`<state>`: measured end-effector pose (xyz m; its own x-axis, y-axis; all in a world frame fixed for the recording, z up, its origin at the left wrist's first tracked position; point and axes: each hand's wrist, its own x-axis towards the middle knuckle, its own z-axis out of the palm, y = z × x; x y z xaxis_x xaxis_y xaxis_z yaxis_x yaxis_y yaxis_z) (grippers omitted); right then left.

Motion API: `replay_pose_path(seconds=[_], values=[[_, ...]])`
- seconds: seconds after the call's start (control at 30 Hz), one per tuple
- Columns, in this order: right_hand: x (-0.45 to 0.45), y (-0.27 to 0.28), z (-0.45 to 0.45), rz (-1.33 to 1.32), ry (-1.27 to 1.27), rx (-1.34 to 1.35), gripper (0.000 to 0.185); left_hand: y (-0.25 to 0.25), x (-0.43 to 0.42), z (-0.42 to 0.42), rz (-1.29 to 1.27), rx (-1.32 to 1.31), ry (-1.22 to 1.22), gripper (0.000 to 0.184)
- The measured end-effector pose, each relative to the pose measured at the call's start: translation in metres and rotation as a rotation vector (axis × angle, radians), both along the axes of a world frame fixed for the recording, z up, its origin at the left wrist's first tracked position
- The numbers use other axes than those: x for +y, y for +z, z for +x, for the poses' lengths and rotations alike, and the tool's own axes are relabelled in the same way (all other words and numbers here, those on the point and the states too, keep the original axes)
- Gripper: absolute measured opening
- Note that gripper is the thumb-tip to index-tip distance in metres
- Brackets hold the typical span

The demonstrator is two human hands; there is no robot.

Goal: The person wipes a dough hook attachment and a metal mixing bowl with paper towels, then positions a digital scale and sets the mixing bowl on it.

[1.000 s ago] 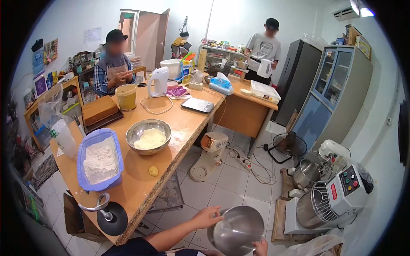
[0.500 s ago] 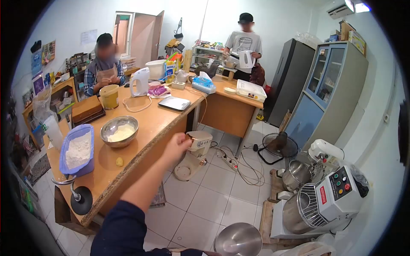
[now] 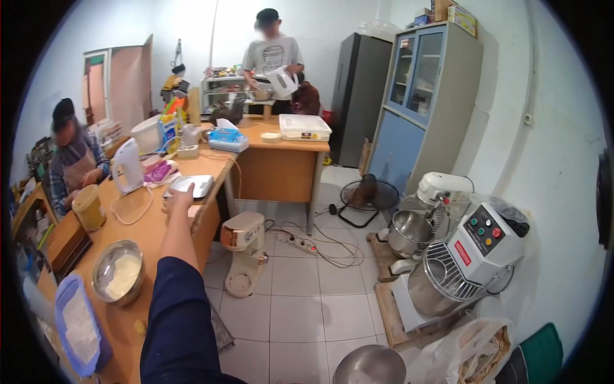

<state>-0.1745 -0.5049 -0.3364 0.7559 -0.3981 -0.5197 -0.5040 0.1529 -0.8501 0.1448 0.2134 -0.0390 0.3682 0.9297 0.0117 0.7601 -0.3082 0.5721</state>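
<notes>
My left hand point(image 3: 180, 200), in a dark blue sleeve, reaches over the table's edge to the white kitchen scale point(image 3: 199, 185). Its thumb and fingers are spread at the near side of the scale, overlapping it; firm contact cannot be made out. My right hand is out of view. Closer to me on the wooden table point(image 3: 137, 224) stand a steel bowl point(image 3: 121, 272) with pale yellow contents and a purple tub point(image 3: 77, 326) of white powder. A small yellow lump point(image 3: 139, 327) lies beside them. At the bottom edge is another steel bowl point(image 3: 369, 368); what supports it is hidden.
A white hand mixer point(image 3: 129, 168), a yellowish tub point(image 3: 89, 208) and tissues point(image 3: 228, 139) share the table. One person point(image 3: 80, 160) sits left; another point(image 3: 272, 54) stands behind, holding a white appliance. A stand mixer point(image 3: 244, 253), cables, fan point(image 3: 369, 195) and large mixer point(image 3: 460, 262) occupy the floor.
My view has turned to the right. My left hand has moved from over the floor beside the table to the scale. The standing person's white appliance has tilted.
</notes>
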Motion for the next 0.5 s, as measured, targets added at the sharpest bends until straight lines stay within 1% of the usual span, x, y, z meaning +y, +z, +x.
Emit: replay_pose_path(seconds=[0.17, 0.27, 0.3, 0.4, 0.43, 0.47, 0.5], values=[[0.017, 0.003, -0.022, -0.032, -0.105, 0.007, 0.026, 0.017, -0.016, 0.025, -0.001, 0.067, 0.073, 0.106], [0.018, 0.003, -0.031, -0.049, -0.143, 0.005, 0.026, 0.03, -0.02, 0.02, -0.049, 0.028, 0.027, 0.096], [0.018, 0.003, -0.033, -0.052, -0.145, 0.005, 0.026, 0.025, -0.007, 0.024, -0.101, -0.049, 0.011, 0.082], [0.015, 0.002, -0.04, -0.061, -0.15, 0.002, 0.026, 0.004, 0.039, 0.047, -0.188, -0.06, -0.027, 0.073], [0.014, 0.001, -0.042, -0.061, -0.153, 0.002, 0.026, -0.018, 0.068, 0.069, -0.196, -0.164, -0.003, 0.076], [0.012, -0.001, -0.044, -0.067, -0.152, -0.002, 0.026, -0.019, 0.07, 0.072, -0.203, -0.268, 0.017, 0.079], [0.009, -0.002, -0.046, -0.077, -0.148, -0.004, 0.026, -0.019, 0.072, 0.081, -0.193, -0.268, 0.063, 0.082]])
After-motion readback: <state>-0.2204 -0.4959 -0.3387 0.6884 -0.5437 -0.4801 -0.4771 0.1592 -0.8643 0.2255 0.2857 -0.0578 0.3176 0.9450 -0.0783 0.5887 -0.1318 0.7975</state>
